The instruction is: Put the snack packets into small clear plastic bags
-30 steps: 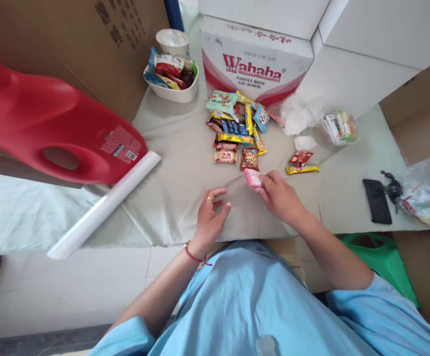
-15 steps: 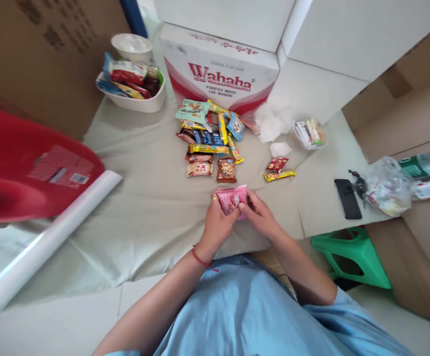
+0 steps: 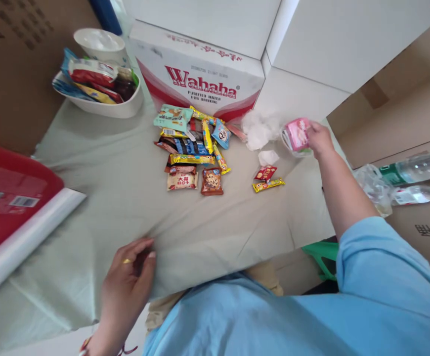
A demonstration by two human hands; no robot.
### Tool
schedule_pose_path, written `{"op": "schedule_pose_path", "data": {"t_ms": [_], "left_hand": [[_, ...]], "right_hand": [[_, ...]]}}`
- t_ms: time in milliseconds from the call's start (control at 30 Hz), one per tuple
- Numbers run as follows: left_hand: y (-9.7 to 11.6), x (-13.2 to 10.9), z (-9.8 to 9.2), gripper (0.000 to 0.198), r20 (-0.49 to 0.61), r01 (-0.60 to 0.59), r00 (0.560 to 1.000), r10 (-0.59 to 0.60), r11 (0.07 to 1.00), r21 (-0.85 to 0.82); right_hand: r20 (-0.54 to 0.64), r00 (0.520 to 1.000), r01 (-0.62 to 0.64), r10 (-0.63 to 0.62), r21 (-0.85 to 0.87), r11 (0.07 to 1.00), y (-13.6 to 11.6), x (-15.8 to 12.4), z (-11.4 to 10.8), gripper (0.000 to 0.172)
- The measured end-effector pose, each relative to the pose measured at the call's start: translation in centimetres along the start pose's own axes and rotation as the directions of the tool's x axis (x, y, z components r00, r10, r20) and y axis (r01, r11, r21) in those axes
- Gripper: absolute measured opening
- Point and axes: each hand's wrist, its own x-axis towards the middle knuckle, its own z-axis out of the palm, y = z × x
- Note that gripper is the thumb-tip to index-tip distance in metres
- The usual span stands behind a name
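My right hand (image 3: 319, 137) grips a pink snack packet (image 3: 298, 133) by its right side. The packet is over a small clear plastic tub (image 3: 301, 154) and hides most of it; I cannot tell if they touch. My left hand (image 3: 129, 277) rests near the front edge of the cloth-covered table (image 3: 215, 227), fingers loosely bent, thumb apart, holding nothing. Mid-table lies a pile of wrapped snacks, with a brown cookie packet (image 3: 212, 181) and a cream packet (image 3: 182, 181) at its front. Right of them are a red packet (image 3: 265, 173) and a yellow stick packet (image 3: 269, 185).
A white carton (image 3: 200, 74) stands behind the pile. Crumpled white plastic (image 3: 257, 129) lies beside the tub. At left are a white basket (image 3: 106, 110) of packets, a red container (image 3: 18, 173) and a white roll (image 3: 33, 237). Plastic bottles (image 3: 418, 168) lie far right.
My hands have parted. The right one has carried the pink packet to the back right, over the tub. My left hand has let go and moved left onto the cloth. The view has shifted slightly.
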Motion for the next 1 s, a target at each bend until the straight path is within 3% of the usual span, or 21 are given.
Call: {"op": "schedule_pose_path", "data": {"t_ms": [67, 167, 467, 633, 767, 867, 933, 1000], "left_hand": [[0.0, -0.5, 0.1, 0.026, 0.005, -0.056, 0.998, 0.056, 0.997, 0.046], [0.1, -0.7, 0.9, 0.024, -0.03, -0.151, 0.988, 0.155, 0.984, 0.095], [-0.6, -0.6, 1.3, 0.022, -0.025, -0.296, 0.953, 0.301, 0.947, 0.127], [-0.4, -0.6, 1.4, 0.02, -0.021, -0.31, 0.949, 0.315, 0.943, 0.123], [-0.1, -0.5, 1.5, 0.019, -0.017, -0.303, 0.952, 0.306, 0.947, 0.109], [0.0, -0.4, 1.7, 0.019, -0.03, -0.308, 0.95, 0.312, 0.947, 0.094], [0.1, -0.4, 1.7, 0.018, -0.043, -0.312, 0.948, 0.316, 0.946, 0.086], [0.1, -0.4, 1.7, 0.018, -0.043, -0.304, 0.951, 0.308, 0.95, 0.079]], "right_hand": [[0.101, 0.994, -0.014, 0.033, -0.177, 0.984, -0.2, 0.3, 0.9, 0.048], [0.102, 0.994, 0.013, 0.028, -0.375, 0.927, -0.7, -0.5, 1.3, 0.051], [0.116, 0.989, 0.142, -0.092, -0.566, 0.812, -1.1, -1.5, -0.3, 0.047], [0.188, 0.977, 0.195, -0.104, -0.566, 0.801, -0.5, -0.7, -0.7, 0.045], [0.257, 0.962, 0.225, -0.089, -0.57, 0.79, -1.6, -0.7, -1.1, 0.041], [0.209, 0.957, 0.282, -0.199, -0.537, 0.795, -3.3, -2.2, -1.3, 0.041], [0.239, 0.922, 0.386, -0.306, -0.473, 0.792, -4.2, -4.0, -0.9, 0.04], [0.392, 0.845, 0.508, -0.364, -0.375, 0.776, -4.5, -6.1, 0.0, 0.038]]}}
